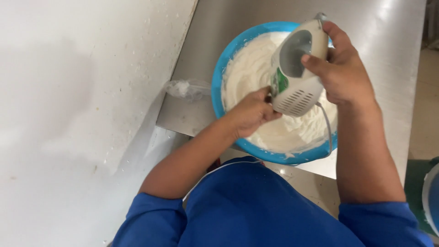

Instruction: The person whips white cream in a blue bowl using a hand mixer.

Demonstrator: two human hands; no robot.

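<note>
A blue bowl [218, 87] full of white whipped cream [249, 68] stands on the steel table [228, 27] near its front edge. Above the bowl I hold a white electric hand mixer [297, 77]. My right hand [343, 68] grips its handle from the right. My left hand [250, 112] is closed against the mixer's lower left side, over the cream. The beaters are hidden under the mixer body. A white cord [327, 126] runs from the mixer down over the bowl's near rim.
A crumpled clear plastic bag [187, 88] lies on the table left of the bowl. A white wall [82, 100] rises along the left. Part of a blue-and-white container [432, 196] shows at the lower right, on the floor side.
</note>
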